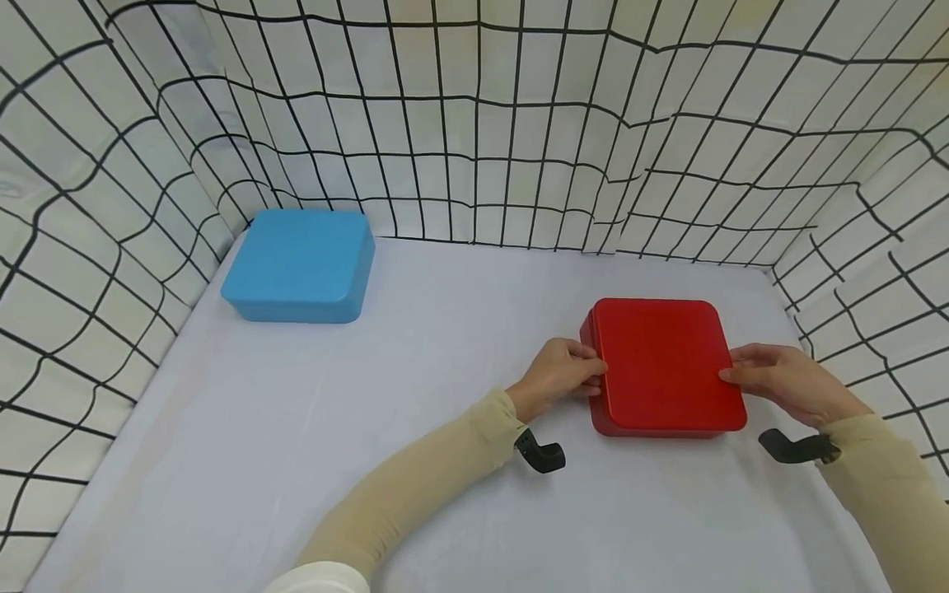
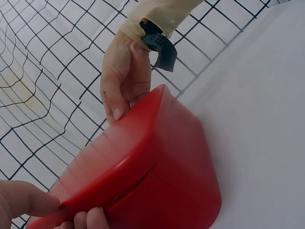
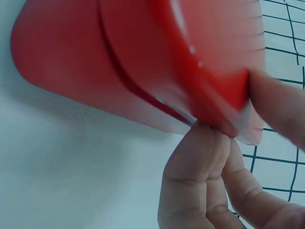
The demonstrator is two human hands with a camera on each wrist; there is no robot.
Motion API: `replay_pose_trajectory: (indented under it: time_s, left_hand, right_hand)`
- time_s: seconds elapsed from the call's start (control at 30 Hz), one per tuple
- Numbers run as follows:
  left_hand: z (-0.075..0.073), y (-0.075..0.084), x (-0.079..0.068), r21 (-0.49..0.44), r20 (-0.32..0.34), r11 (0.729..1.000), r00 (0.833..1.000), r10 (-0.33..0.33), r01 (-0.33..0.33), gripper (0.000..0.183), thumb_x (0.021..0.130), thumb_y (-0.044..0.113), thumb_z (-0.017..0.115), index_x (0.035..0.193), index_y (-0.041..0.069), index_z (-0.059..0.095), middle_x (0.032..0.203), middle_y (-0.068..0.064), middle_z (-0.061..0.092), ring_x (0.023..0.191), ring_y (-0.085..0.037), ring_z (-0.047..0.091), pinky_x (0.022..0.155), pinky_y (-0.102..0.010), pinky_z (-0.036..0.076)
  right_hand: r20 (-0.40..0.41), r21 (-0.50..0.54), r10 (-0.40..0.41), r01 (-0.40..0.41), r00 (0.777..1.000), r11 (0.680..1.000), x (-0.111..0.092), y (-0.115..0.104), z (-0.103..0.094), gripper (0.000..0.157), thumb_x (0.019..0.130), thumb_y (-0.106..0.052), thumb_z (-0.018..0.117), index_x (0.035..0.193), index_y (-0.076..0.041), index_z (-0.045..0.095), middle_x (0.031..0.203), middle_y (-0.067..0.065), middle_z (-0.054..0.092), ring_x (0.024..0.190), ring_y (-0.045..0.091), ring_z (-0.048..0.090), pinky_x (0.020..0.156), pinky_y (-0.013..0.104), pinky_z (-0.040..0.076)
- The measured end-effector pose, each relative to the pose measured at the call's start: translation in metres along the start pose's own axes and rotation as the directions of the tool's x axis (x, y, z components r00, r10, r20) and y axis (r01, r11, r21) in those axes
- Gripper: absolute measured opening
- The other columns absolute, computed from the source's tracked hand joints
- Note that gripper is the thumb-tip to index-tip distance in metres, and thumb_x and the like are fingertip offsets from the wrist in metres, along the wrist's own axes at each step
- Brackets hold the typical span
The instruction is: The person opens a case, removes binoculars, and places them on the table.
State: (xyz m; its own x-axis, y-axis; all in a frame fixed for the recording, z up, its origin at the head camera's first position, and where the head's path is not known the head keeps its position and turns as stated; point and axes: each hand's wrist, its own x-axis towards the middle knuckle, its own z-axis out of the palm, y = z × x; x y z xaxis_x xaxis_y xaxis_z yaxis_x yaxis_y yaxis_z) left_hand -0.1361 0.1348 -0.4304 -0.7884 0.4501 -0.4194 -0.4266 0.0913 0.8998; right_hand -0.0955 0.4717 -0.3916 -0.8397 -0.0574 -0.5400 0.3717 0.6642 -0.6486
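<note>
A red box [image 1: 619,430] stands on the white surface at the right in the head view, covered by its red lid [image 1: 667,362]. My left hand [image 1: 559,375] pinches the lid's left edge, thumb on top and fingertips under the rim. At the opposite edge my right hand [image 1: 789,383] grips the lid the same way. A thin dark gap runs between lid and box wall [image 2: 186,176] in the left wrist view. In the right wrist view the gap also shows along the wall [image 3: 62,52], beside my right fingers [image 3: 190,176]. The box's inside is hidden.
A blue box [image 1: 300,263] sits at the back left of the white table [image 1: 474,329]. Black wire mesh [image 1: 474,123] encloses the back and both sides, with its right panel near my right hand. Dark curved wrist pieces [image 1: 541,453] jut out from the sleeves.
</note>
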Motion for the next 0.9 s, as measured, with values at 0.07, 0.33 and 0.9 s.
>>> replay_pose_trajectory:
  time_s: [0.07, 0.33, 0.9]
  left_hand:
    - [0.001, 0.0, -0.001, 0.004, 0.0, 1.0, 1.0, 0.006, -0.006, 0.017, 0.097, 0.014, 0.068, 0.11, 0.003, 0.064, 0.09, -0.008, 0.071, 0.073, -0.014, 0.069, 0.084, -0.036, 0.065]
    - [0.002, -0.001, -0.004, 0.006, 0.017, 1.0, 1.0, 0.001, -0.001, 0.015, 0.099, 0.014, 0.066, 0.108, 0.003, 0.065, 0.086, -0.007, 0.07, 0.072, -0.014, 0.068, 0.085, -0.037, 0.065]
    - [0.0, 0.001, -0.008, 0.026, 0.031, 1.0, 0.999, 0.013, -0.013, 0.015, 0.098, 0.014, 0.066, 0.109, 0.003, 0.065, 0.087, -0.007, 0.07, 0.073, -0.014, 0.068, 0.086, -0.039, 0.064]
  right_hand:
    - [-0.008, -0.003, 0.0, 0.0, 1.0, 1.0, -0.001, -0.001, 0.001, 0.075, 0.103, -0.043, 0.061, 0.154, 0.004, 0.032, 0.151, 0.027, 0.048, 0.125, 0.029, 0.058, 0.1, 0.04, 0.06]
    - [-0.019, -0.015, 0.006, -0.007, 1.0, 1.0, -0.005, 0.001, 0.003, 0.074, 0.104, -0.044, 0.059, 0.153, 0.005, 0.033, 0.15, 0.027, 0.048, 0.124, 0.028, 0.06, 0.099, 0.039, 0.061]
    - [-0.051, -0.015, -0.021, 0.021, 0.998, 1.0, -0.011, 0.002, 0.006, 0.07, 0.105, -0.044, 0.055, 0.151, 0.005, 0.037, 0.149, 0.027, 0.05, 0.116, 0.019, 0.062, 0.095, 0.03, 0.061]
